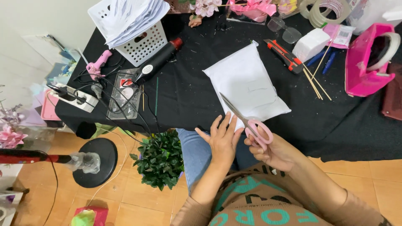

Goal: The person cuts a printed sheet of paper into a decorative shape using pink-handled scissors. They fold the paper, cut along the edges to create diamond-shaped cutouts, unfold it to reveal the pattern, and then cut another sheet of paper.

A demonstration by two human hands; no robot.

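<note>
Gripping pink-handled scissors (247, 121), the right hand (274, 152) points their blades over a white sheet (247, 86) lying on the black bench (188, 92). The left hand (221, 140) rests open, fingers spread, at the sheet's near edge beside the scissors.

The right hand (268, 148) grips pink-handled scissors (245, 119), blades pointing up onto a white sheet (247, 83) lying on the black worktop (188, 96). The left hand (222, 140) rests flat, fingers spread, touching the sheet's near edge beside the blades. A red utility knife (284, 55) lies near the sheet.
</note>
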